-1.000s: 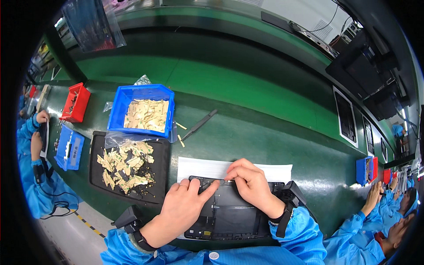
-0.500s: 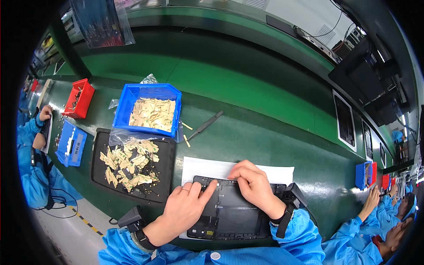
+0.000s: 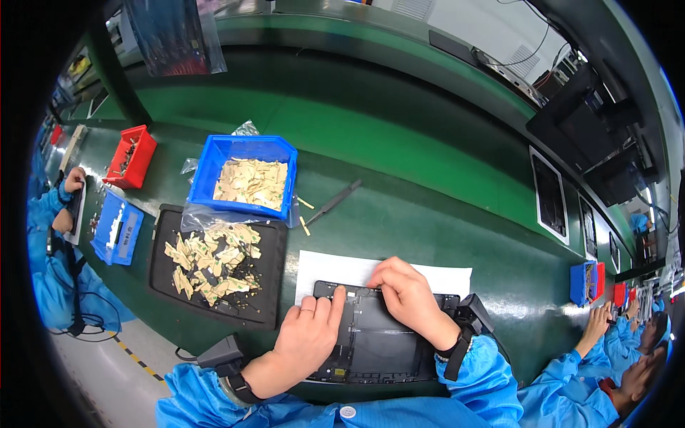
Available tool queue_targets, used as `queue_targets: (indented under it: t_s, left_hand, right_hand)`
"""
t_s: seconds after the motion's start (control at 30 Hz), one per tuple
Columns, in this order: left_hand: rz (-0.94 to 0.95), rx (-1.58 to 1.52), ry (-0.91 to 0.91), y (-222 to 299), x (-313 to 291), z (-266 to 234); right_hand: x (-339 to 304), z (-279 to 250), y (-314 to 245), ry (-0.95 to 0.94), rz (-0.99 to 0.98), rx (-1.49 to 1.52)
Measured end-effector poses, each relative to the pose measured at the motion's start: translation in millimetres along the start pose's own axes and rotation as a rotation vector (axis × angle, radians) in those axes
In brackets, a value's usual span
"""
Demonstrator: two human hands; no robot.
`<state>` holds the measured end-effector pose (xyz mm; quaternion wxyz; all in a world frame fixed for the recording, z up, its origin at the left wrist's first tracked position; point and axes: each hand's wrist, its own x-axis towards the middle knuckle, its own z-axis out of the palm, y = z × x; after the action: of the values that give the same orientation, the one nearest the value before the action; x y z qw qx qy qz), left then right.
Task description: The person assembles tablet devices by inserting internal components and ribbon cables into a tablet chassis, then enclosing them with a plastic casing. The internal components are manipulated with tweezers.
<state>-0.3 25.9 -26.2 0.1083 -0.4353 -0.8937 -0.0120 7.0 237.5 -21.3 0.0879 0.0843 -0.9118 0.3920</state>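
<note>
A black tablet back housing point(image 3: 389, 349) lies on a white sheet point(image 3: 325, 265) in front of me. Its inner side faces up. My left hand point(image 3: 308, 342) rests over the housing's left part, holding nothing, with its fingers stretched and the index fingertip on the upper left corner area. At the top edge my right hand point(image 3: 410, 299) is closed, thumb and index pinched together against the rim. Whatever sits between those fingertips is too small or hidden to name.
Left of the housing, a black tray point(image 3: 160, 278) holds cream adhesive pieces and small black bits. Behind it stands a blue bin point(image 3: 294, 175) of cream pieces. Tweezers point(image 3: 335, 202) lie nearby. A red bin point(image 3: 146, 160) and blue bin point(image 3: 132, 239) stand further left. Co-workers sit both sides.
My left hand's index finger has shifted slightly left along the housing's upper edge, its fingers now closer together. The right hand stays pinched at nearly the same spot. The view has shifted a little.
</note>
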Motion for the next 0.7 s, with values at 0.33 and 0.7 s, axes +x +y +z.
queue_targets:
  t_s: [0.33,0.7]
  left_hand:
    - [-0.003,-0.131,0.070,-8,-4,3]
    - [-0.050,-0.255,0.236,-8,-8,-8]
  right_hand:
    - [11,-5,-19,-0.093,-0.025,-0.135]
    - [25,11,-13,-0.173,-0.174,-0.271]
